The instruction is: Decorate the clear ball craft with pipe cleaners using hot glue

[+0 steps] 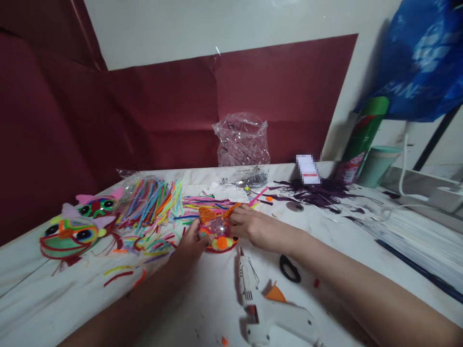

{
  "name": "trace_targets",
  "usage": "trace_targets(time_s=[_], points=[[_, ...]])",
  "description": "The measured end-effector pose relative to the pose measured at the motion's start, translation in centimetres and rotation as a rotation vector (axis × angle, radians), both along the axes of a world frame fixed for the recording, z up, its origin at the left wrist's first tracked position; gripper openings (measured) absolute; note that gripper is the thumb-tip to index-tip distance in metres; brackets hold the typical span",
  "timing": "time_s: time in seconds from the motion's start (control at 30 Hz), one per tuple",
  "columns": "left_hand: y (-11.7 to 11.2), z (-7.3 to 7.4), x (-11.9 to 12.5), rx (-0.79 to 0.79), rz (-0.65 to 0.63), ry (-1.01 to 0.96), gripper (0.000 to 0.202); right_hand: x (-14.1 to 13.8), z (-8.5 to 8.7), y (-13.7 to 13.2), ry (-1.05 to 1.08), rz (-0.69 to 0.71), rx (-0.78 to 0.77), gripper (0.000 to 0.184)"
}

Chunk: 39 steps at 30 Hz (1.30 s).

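Observation:
A small pipe-cleaner animal face with orange ears, a clear middle and a red lower rim is between my hands. My left hand grips its left edge, fingers curled round the side. At the right, my right hand is closed with its fingertips on the orange ear; the exact pinch is partly hidden by the knuckles. Just below lies a white hot glue gun, its nozzle pointing toward the animal face. Beside it is a black ring-shaped piece.
Two finished-looking animal faces lie at the left. Bundled pipe cleaners and loose cut pieces spread behind my left arm. A clear plastic bag stands at the back. Dark purple strands, a green spray can and a cup are right.

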<state>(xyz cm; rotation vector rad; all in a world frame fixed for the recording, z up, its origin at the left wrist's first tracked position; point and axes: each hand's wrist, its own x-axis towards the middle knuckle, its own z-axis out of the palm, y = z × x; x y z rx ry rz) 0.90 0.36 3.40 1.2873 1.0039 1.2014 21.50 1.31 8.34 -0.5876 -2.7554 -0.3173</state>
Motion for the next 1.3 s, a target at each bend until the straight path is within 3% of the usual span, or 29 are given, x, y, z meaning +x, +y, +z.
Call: trace_targets(time_s=[0.37, 0.5, 0.7, 0.83, 1.13, 1.3], points=[[0.1, 0.1, -0.2, 0.042, 0.011, 0.056, 0.046, 0.2, -0.6, 0.8, 0.227, -0.006, 0.004, 0.022], [0.2, 0.0, -0.1, 0.031, 0.03, 0.061, 0.046, 0.8, -0.1, 1.0, 0.334, -0.05, 0.014, 0.015], [0.1, 0.1, -0.1, -0.008, 0.031, 0.041, 0.048, 1.5, 1.2, 0.3, 0.457, -0.037, -0.108, 0.014], [0.1, 0.0, -0.2, 0.019, -0.031, 0.024, 0.051, 0.6, 0.9, -0.4, 0.4, -0.016, -0.091, 0.013], [1.0, -1.1, -0.8, 0.075, -0.057, 0.066, 0.055, -1.4, -1.1, -1.1, 0.198, -0.137, 0.065, 0.016], [1.5, -1.8, -1.1, 0.129, -0.074, 0.086, 0.055, -1.8, -1.4, -1.4, 0.202, -0.128, 0.05, 0.011]])
